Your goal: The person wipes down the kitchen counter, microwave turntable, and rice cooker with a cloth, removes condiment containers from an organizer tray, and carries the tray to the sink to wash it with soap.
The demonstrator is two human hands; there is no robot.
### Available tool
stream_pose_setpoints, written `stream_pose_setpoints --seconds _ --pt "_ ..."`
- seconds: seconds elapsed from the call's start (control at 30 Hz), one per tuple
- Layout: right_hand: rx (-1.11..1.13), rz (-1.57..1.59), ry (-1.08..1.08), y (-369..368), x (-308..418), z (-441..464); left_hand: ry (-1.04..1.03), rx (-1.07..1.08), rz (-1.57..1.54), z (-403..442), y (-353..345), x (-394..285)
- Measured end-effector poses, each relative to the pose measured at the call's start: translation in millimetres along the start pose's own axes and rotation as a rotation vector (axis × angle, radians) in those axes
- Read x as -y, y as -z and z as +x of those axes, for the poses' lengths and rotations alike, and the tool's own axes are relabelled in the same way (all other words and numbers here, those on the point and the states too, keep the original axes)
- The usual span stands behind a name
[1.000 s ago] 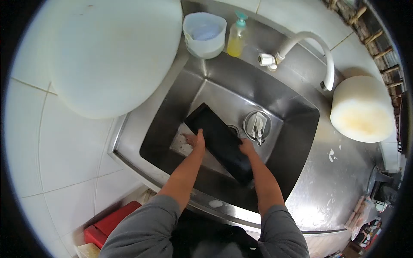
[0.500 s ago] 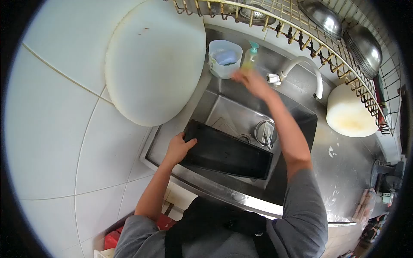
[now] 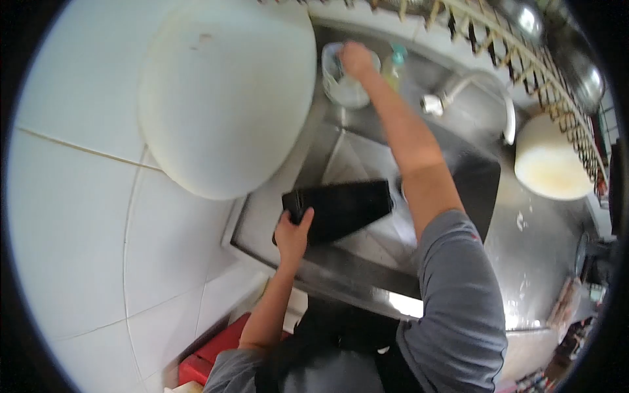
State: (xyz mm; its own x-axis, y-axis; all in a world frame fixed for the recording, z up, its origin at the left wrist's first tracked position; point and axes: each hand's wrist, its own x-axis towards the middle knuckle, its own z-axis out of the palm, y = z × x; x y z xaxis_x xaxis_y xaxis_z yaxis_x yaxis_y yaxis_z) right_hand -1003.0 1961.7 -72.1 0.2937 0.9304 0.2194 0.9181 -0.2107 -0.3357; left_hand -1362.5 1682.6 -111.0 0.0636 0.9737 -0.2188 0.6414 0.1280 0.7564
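My left hand (image 3: 292,234) grips the left end of a long black rectangular pan (image 3: 347,209), thumb on top. It holds the pan tilted over the sink (image 3: 386,252). Over at the back, my right hand (image 3: 356,60) reaches into a whitish plastic tub (image 3: 347,95), its fingers curled down past the rim. A bluish patch shows beside those fingers, but blur and the tub hide what they grip. Just right of the tub stands a soap pump bottle (image 3: 396,69) with a green top.
A white faucet (image 3: 468,92) rises behind the sink. A large round white board (image 3: 229,105) leans on the left wall. A wire rack (image 3: 524,49) with metal bowls (image 3: 576,69) hangs above, and a round white block (image 3: 553,160) stands at right.
My right hand has moved from beside the tub into it. The black pan has swung, its right end rising and turning away from me. The view has shifted a little.
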Motion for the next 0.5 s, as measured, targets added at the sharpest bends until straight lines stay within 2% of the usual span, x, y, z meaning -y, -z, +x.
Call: stream_pose_setpoints --seconds 0.07,0.1,0.13,0.17,0.2,0.23,0.3,0.33,0.4,0.43,0.47,0.5 --pt "-0.271 0.214 -0.023 57 7 -51 0.014 0.024 0.003 -2 -5 -8" --pt "-0.323 0.298 -0.042 76 4 -84 -0.004 -0.002 -0.009 -1 -6 -10" --pt "-0.204 0.295 -0.134 87 -1 -117 -0.031 -0.036 -0.027 1 -8 -11" --pt "-0.165 0.371 -0.124 69 -21 -148 -0.031 -0.024 -0.023 1 -9 -10" --pt "0.047 0.456 -0.294 46 -35 -185 -0.037 -0.036 -0.031 2 -11 -8" --pt "0.223 0.601 -0.327 25 -41 -229 -0.046 -0.048 -0.04 4 -13 -7" --pt "0.361 0.35 -0.32 -72 -50 -318 -0.064 -0.097 0.013 2 -18 -4" --pt "0.616 0.565 -0.439 -75 -28 -350 -0.078 -0.16 0.06 3 -21 -1" --pt "0.496 0.835 -0.513 -108 32 -391 -0.073 -0.137 0.061 4 -25 8" --pt "0.459 1.071 -0.374 -93 66 -391 -0.063 -0.139 0.055 1 -23 3" --pt "0.165 0.982 -0.086 -94 96 -394 -0.054 -0.142 0.049 -3 -21 -3" --pt "0.094 0.898 -0.052 -104 115 -396 -0.058 -0.155 0.039 -8 -21 -11"
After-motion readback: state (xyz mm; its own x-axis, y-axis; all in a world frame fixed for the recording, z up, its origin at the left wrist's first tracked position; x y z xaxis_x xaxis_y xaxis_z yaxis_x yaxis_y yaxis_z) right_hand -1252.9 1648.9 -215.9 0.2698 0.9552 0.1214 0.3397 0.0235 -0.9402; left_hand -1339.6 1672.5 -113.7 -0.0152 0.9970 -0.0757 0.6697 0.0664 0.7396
